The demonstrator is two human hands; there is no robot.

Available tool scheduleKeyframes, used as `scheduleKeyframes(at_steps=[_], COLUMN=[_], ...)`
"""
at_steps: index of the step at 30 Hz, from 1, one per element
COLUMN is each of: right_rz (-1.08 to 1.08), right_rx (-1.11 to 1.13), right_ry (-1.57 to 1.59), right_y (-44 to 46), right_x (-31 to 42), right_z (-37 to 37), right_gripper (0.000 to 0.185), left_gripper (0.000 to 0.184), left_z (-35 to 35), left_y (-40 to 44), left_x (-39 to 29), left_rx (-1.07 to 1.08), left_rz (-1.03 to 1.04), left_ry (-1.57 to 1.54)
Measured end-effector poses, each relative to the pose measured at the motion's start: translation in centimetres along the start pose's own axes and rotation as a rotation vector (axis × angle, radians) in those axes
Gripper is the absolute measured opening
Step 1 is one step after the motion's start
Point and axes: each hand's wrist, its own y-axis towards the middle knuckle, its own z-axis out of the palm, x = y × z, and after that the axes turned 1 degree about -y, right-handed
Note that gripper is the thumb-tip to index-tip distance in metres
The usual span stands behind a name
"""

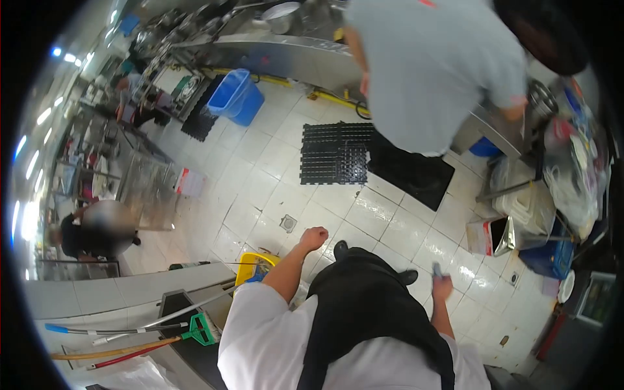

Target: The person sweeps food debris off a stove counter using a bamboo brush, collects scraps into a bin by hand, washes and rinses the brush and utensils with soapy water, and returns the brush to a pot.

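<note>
My left hand (314, 239) is curled closed over the white tiled floor (260, 188), left of my black shoes; what it holds, if anything, cannot be made out. On the other side, my right hand (442, 286) is closed on a small grey object (437, 268) that sticks out past the fingers. Its kind is too small to tell. A yellow bucket (260, 268) with something blue in it stands below and left of my left hand. My black apron (370, 299) hangs between both arms.
A person in a grey shirt (429, 65) stands ahead at a metal counter, beside black floor mats (335, 153). A blue bin (237, 97) stands farther left. Long-handled tools (201, 328) lie lower left. Boxes and plastic containers (526, 208) are at right.
</note>
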Motion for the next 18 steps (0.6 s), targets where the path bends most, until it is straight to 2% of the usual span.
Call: scheduleKeyframes(at_steps=[1, 2, 3, 4, 6, 7, 8, 10, 11, 13, 14, 16, 17, 18], right_rz=[-0.086, -0.343, -0.393, -0.565, -0.786, -0.866, -0.921, -1.089, -1.174, -1.233, -1.210, -1.281, -1.259, -1.319], right_rx=[0.120, 0.111, 0.220, 0.213, 0.300, 0.354, 0.435, 0.549, 0.590, 0.686, 0.677, 0.842, 0.825, 0.921], right_ry=[0.025, 0.055, 0.026, 0.096, 0.242, 0.344, 0.374, 0.484, 0.488, 0.360, 0.378, 0.455, 0.468, 0.454], right_y=[1.3, 2.9, 2.3, 1.4, 0.7, -0.6, -2.1, -4.3, -5.3, -6.7, -6.7, -5.4, -4.5, -3.5], right_x=[5.8, 8.6, 16.2, 23.4, 33.2, 38.7, 43.6, 51.7, 55.2, 61.4, 63.6, 67.9, 70.0, 71.7], right_z=[2.0, 6.8, 7.2, 7.7, 12.2, 13.0, 13.7, 16.4, 17.3, 17.6, 18.5, 20.4, 21.7, 23.3], right_gripper=[0.029, 0.027, 0.026, 0.028, 0.023, 0.022, 0.021, 0.021, 0.022, 0.028, 0.028, 0.040, 0.040, 0.046], left_gripper=[0.023, 0.026, 0.028, 0.028, 0.041, 0.058, 0.058, 0.066, 0.066, 0.066, 0.066, 0.066, 0.065, 0.065], left_z=[-1.3, -2.6, -4.4, -6.2, -10.5, -12.6, -14.9, -18.8, -19.9, -21.9, -24.4, -30.0, -32.1, -33.7], left_y=[-0.3, -0.6, -0.4, 0.2, 1.5, 2.2, 3.0, 5.4, 7.9, 13.8, 14.6, 16.5, 17.4, 18.3], left_x=[1.2, 2.2, 3.1, 3.3, 1.4, 0.0, -1.2, -2.5, -0.8, 4.3, 4.7, 5.0, 5.5, 6.0], left_rx=[-0.012, -0.091, -0.171, -0.178, -0.110, -0.114, -0.115, -0.257, -0.253, -0.393, -0.373, -0.522, -0.533, -0.542], left_rz=[-0.006, -0.034, -0.056, -0.047, -0.285, -0.277, -0.271, -0.235, -0.230, 0.013, 0.005, 0.090, 0.066, 0.042], left_ry=[-0.018, -0.092, -0.157, -0.152, -0.728, -0.915, -0.906, -1.564, -1.553, -1.787, -1.766, -1.810, -1.926, -2.048])
